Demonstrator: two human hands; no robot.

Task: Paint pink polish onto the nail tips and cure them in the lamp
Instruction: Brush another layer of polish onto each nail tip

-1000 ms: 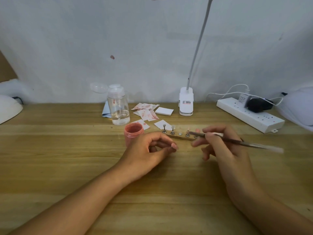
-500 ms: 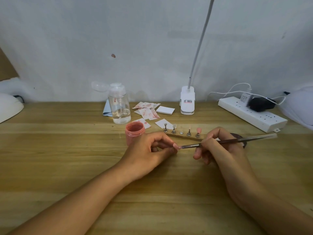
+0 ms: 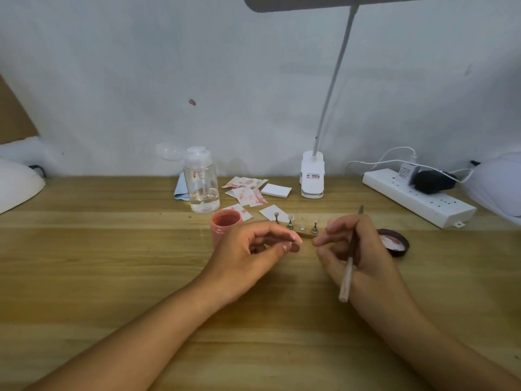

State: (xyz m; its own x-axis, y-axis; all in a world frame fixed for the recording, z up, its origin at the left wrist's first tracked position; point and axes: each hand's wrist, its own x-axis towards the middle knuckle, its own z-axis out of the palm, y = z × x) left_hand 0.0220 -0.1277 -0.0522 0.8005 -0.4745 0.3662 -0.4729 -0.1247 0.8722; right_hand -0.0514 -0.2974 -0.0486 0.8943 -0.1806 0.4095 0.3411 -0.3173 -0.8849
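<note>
My left hand (image 3: 253,255) pinches a small nail tip on its metal stand (image 3: 293,241) between thumb and fingers, low over the table. My right hand (image 3: 358,249) grips a thin nail brush (image 3: 349,263), its handle end toward me and its bristle end up and away. An open pink polish jar (image 3: 224,225) stands just behind my left hand. A wooden holder (image 3: 303,232) behind both hands carries several small stands with nail tips. The jar's lid (image 3: 394,241) lies to the right. A white curing lamp (image 3: 17,184) sits at the far left edge.
A clear pump bottle (image 3: 201,184), stained paper wipes (image 3: 245,190) and a white pad (image 3: 276,190) lie at the back. A clip desk lamp (image 3: 312,176) stands at the middle back, a power strip (image 3: 417,198) at the right, a white object (image 3: 499,184) at far right.
My right hand has swung the brush from lying sideways with its tip at the held nail to standing nearly upright, tip away. My left hand stays put, still pinching the nail tip.
</note>
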